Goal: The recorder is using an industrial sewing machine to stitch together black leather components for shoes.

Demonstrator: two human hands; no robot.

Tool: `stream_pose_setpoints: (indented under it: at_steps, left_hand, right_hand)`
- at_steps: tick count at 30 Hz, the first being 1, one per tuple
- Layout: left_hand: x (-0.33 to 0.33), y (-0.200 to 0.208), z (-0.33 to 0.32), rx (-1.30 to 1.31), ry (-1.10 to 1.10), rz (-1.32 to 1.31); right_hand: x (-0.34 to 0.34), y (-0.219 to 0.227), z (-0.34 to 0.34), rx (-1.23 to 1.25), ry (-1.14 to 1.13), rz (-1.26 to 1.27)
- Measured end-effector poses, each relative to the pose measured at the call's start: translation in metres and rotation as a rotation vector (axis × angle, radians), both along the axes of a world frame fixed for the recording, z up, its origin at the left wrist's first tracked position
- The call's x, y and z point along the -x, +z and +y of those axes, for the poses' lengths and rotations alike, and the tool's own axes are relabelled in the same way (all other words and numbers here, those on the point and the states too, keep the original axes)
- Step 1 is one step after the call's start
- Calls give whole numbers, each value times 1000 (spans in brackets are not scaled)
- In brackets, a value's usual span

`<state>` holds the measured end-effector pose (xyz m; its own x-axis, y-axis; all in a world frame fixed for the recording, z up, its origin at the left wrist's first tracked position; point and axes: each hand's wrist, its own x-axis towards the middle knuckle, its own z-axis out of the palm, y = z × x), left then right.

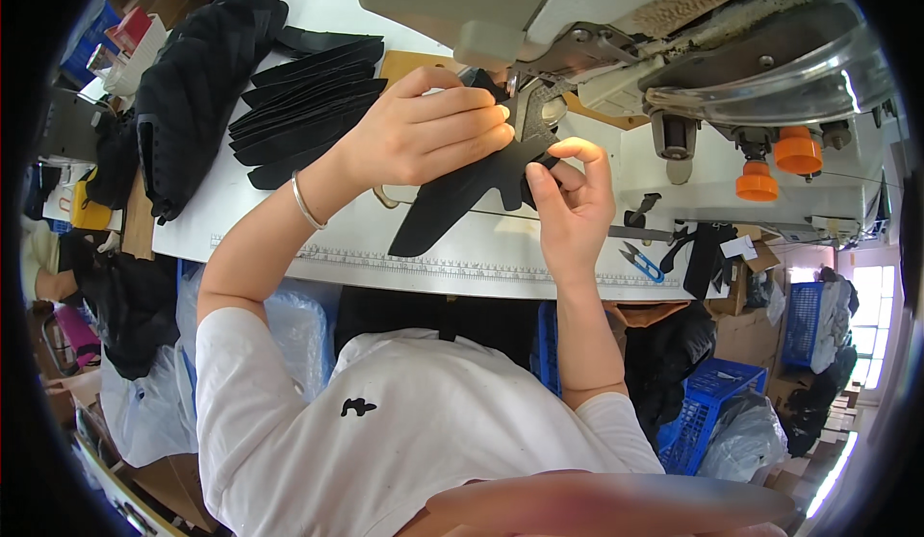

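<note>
A black cut fabric piece (445, 212) with a notched edge lies slantwise at the sewing machine's presser foot (523, 104), its long end hanging toward the table's front edge. My left hand (428, 131), with a metal bangle at the wrist, has its fingers curled over the piece just left of the foot. On the other side my right hand (575, 200) pinches the fabric's edge between thumb and fingers. Part of the fabric under both hands is hidden. Beside my left forearm lies a fanned stack of similar black pieces (308, 104).
The sewing machine head (452, 8) hangs over the work, with orange knobs (798, 150) at its right. A ruler strip (385, 266) runs along the table front. Blue-handled thread snips (643, 262) lie at right. A black fabric bundle (197, 94) sits at left; blue crates (714, 412) stand below.
</note>
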<state>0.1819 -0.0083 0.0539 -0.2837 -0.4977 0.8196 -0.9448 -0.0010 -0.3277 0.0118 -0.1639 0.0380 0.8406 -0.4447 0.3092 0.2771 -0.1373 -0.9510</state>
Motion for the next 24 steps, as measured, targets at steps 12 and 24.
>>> stream_pose_setpoints:
  at_steps: [12,24]
  left_hand:
    - [5,18,8,-100,12,190]
    - [72,27,3,-330,381,325]
  right_hand:
    - [-18,-2,-11,-90,21,-24]
    - [-21,-17,-14,-55,34,-61]
